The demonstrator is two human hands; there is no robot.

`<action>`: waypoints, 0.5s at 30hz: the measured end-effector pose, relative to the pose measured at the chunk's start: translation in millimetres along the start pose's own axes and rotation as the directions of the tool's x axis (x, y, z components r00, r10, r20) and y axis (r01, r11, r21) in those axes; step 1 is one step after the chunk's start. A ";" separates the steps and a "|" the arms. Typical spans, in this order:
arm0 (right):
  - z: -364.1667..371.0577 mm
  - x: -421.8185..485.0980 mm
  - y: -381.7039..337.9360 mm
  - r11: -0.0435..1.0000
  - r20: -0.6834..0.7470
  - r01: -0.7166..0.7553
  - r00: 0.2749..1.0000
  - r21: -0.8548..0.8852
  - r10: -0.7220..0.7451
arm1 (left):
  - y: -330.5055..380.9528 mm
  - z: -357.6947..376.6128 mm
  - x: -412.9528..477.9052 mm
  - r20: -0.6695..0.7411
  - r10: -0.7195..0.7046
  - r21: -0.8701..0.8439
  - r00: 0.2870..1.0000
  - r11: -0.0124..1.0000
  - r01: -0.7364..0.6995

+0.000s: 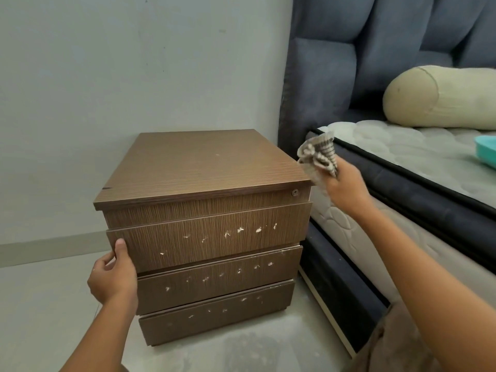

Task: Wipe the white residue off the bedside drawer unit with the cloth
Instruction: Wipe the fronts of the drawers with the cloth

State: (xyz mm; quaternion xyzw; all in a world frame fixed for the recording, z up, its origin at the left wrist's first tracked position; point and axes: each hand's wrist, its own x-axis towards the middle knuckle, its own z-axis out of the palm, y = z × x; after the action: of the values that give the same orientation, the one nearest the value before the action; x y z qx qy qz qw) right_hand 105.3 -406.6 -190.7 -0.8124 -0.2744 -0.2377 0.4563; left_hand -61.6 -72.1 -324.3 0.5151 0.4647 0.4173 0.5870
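Observation:
The brown wooden bedside drawer unit [198, 167] stands on the floor against the wall, with three drawer fronts. White residue [240, 230] dots all three fronts in rough rows. The top drawer sticks out slightly. My left hand [114, 277] grips the left edge of the top drawer front, thumb on its face. My right hand [346, 187] is raised off the unit's upper right corner, holding a bunched beige and grey striped cloth [318, 157] in the air, apart from the wood.
A bed with a dark blue padded headboard [335, 63] and a quilted mattress [418, 154] stands close on the right of the unit. A beige bolster [440, 96] and a teal object [485, 151] lie on the mattress. Pale floor [43, 304] lies on the left.

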 end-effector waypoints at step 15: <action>53.7 14.3 -36.6 0.958 0.587 0.184 0.809 -0.222 -0.019 | -3.0 -0.4 5.1 0.002 0.005 0.019 1.000 1.000 -0.005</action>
State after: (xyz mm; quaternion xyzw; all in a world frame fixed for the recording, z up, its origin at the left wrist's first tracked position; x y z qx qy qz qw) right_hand 98.8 -340.6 -184.6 -0.8841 -0.4087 -0.0386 0.2234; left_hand -60.9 -67.5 -327.8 0.5223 0.4670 0.4138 0.5813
